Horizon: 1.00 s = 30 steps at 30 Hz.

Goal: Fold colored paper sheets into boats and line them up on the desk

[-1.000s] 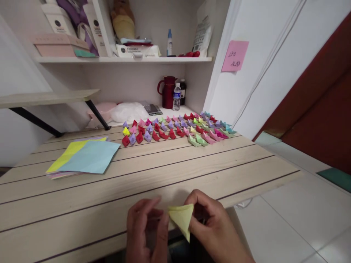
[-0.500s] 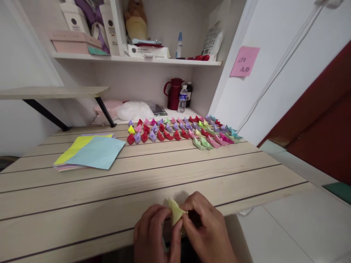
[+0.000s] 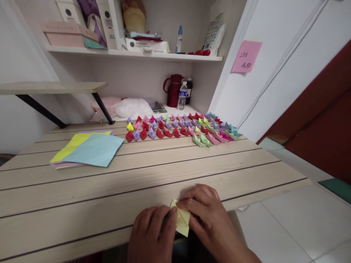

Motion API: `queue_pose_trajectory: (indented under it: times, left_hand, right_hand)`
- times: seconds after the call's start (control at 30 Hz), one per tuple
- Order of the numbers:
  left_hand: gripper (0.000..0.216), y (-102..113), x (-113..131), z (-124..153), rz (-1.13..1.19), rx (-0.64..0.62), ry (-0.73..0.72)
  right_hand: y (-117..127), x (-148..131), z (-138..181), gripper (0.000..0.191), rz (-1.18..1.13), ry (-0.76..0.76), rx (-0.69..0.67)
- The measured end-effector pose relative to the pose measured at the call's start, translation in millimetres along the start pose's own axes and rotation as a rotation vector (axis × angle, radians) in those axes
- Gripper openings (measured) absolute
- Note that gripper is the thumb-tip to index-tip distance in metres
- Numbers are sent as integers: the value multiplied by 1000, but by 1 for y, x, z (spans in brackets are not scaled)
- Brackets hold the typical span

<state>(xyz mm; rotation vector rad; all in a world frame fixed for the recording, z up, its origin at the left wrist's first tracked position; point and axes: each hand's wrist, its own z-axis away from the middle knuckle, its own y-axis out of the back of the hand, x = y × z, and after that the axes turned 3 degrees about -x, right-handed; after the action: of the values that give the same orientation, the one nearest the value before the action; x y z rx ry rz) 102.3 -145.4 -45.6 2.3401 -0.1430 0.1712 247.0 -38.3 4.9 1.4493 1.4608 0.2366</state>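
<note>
Between my two hands is a small piece of folded yellow paper (image 3: 183, 221), held at the front edge of the table. My left hand (image 3: 153, 230) pinches its left side, thumb on top and fingers bent. From the right, my right hand (image 3: 205, 215) grips the upper and right side, its fingers pressed on the paper. A diagonal crease runs across the face that shows. Farther back on the slatted table (image 3: 131, 190) stand rows of small folded paper boats (image 3: 177, 132) in red, purple, pink, green and blue.
A stack of square paper sheets (image 3: 94, 149), blue and yellow on top, lies at the left. Behind the boats are a red jug (image 3: 173, 91) and a water bottle (image 3: 182, 96). A small raised shelf (image 3: 52, 87) stands at the back left.
The yellow paper has turned from a narrow pointed shape to a flatter, wider face. My right hand has shifted its fingers over the paper's top. The view has tilted slightly.
</note>
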Motion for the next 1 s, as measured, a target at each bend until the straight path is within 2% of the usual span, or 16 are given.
queue_pose_trajectory:
  times: [0.1,0.3,0.47,0.6,0.7,0.77,0.87,1.0]
  left_hand:
    - [39,5,-4,1,-39,-67,-14]
    - [33,14,-7,-5,-82,-115,-59]
    - [34,16,-4,-18,-205,-164,-106]
    - [28,13,1,-35,-242,-195,7]
    - [29,10,0,-39,-245,-215,6]
    - [34,9,-4,-37,-255,-236,-16]
    - [38,10,-9,-31,-284,-243,-32]
    - [43,17,-10,-24,-325,-153,-90]
  right_hand:
    - [9,3,4,34,42,29,-95]
    - [24,10,14,40,128,124,-230]
    - [12,11,17,48,248,98,-169]
    - [2,10,14,50,276,79,-68]
    - [0,13,17,49,260,134,-1]
    - [1,15,22,46,304,149,-24]
    - [1,18,29,49,412,172,-139]
    - [-1,19,34,59,472,180,-181]
